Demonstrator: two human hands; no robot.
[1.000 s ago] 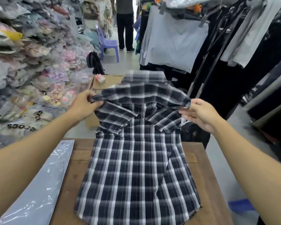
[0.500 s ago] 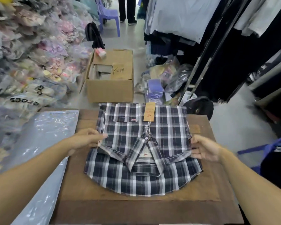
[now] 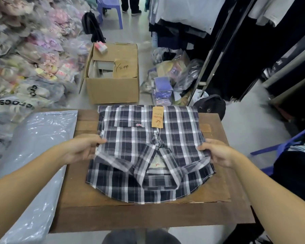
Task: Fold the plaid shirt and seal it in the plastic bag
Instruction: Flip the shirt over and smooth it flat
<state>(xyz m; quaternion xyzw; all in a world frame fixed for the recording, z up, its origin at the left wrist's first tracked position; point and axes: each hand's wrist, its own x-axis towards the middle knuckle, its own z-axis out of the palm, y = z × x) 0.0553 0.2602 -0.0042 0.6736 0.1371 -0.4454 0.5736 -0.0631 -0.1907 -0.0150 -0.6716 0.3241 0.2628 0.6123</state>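
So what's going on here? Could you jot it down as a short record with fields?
Shirt: plaid shirt folded on the wooden table, collar toward the person, hem sticking out underneath
Tag: tan paper tag on the front
Left hand: left hand grips the shirt's left edge
Right hand: right hand grips the right edge
Bag: plastic bag flat on the left, with no shirt in it
Behind: cardboard box on the floor

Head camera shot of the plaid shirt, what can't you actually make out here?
- Plaid shirt, head view: underside and tucked sleeves hidden by its own folds.
- Tag: small print too small to read.
- Left hand and right hand: some fingers hidden under cloth.
- Plastic bag: near end cut off by the frame edge.
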